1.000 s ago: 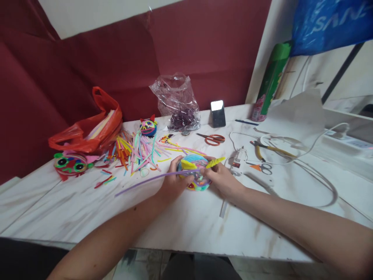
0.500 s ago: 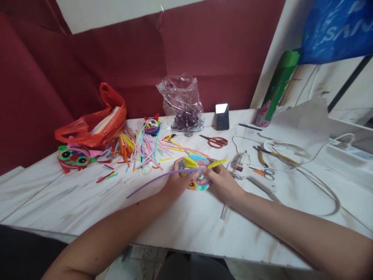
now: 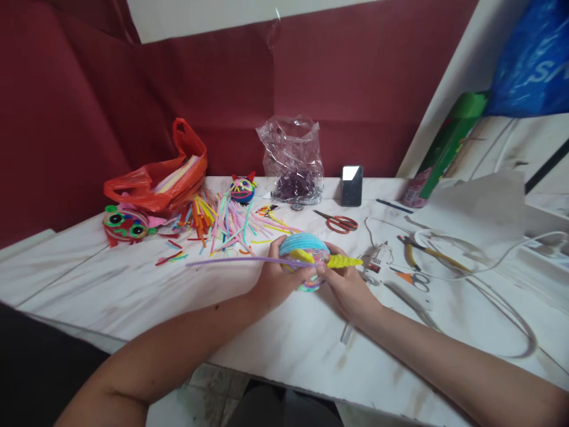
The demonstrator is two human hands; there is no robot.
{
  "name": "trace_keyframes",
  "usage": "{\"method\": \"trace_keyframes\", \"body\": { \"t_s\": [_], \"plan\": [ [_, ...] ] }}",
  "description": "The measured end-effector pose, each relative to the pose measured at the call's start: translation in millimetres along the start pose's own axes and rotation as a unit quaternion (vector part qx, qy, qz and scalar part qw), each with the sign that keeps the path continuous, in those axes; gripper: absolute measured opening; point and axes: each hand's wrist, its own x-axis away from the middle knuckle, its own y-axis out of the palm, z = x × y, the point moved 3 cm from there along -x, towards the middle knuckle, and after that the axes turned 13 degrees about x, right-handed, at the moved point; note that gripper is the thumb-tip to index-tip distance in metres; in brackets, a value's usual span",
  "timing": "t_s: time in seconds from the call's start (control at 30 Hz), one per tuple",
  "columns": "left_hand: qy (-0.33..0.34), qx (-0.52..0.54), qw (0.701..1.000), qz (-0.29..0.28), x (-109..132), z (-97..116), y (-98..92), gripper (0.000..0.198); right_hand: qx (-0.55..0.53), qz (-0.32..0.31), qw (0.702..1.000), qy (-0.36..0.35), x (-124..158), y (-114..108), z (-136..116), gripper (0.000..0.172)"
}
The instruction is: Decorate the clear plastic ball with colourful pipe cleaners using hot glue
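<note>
Between my hands is a round pipe-cleaner animal head (image 3: 304,242), light blue on top with yellow ears and several colours lower down. My left hand (image 3: 276,280) wraps its left side, thumb across the front. On the right, my right hand (image 3: 349,289) grips it, with its thumb pressed on the front close to my left thumb. A long purple pipe cleaner (image 3: 235,260) runs from the thumbs out to the left, its far end free. One yellow ear (image 3: 344,261) sticks out over my right hand. The fingers behind the head are mostly hidden.
Loose pipe cleaners (image 3: 231,225), a red bag (image 3: 155,184) and two finished heads, one green-eared (image 3: 127,224) and one red-eared (image 3: 242,188), lie left. Orange-handled scissors (image 3: 341,223) and a phone (image 3: 351,187) are behind. A glue gun (image 3: 379,261), pliers (image 3: 411,255) and cables lie right.
The head has tipped so more of its light blue top shows. The purple pipe cleaner lies flatter, its free end higher. The camera view has shifted left, so the table things appear further right.
</note>
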Motion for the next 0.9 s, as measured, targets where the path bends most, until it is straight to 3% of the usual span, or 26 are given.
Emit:
{"method": "trace_keyframes", "body": {
  "t_s": [0.23,0.43,0.67,0.9],
  "plan": [
    [0.005,0.023,0.999,-0.034,1.5,4.3,2.9,0.079,-0.027,-0.007,1.0,0.015,0.9,2.4,1.7,0.074],
    [-0.005,0.026,0.999,-0.027,-0.2,5.3,0.5,0.074,-0.034,-0.003,0.999,0.022,1.2,3.2,0.9,0.085],
    [-0.043,0.037,0.998,0.001,0.1,8.3,1.3,0.072,-0.022,-0.025,0.999,0.024,3.3,5.0,-2.1,0.077],
    [-0.06,0.044,0.996,-0.039,-0.6,18.2,3.4,0.072,-0.032,-0.019,0.999,0.007,1.9,2.7,-0.6,0.078]
  ]
}}
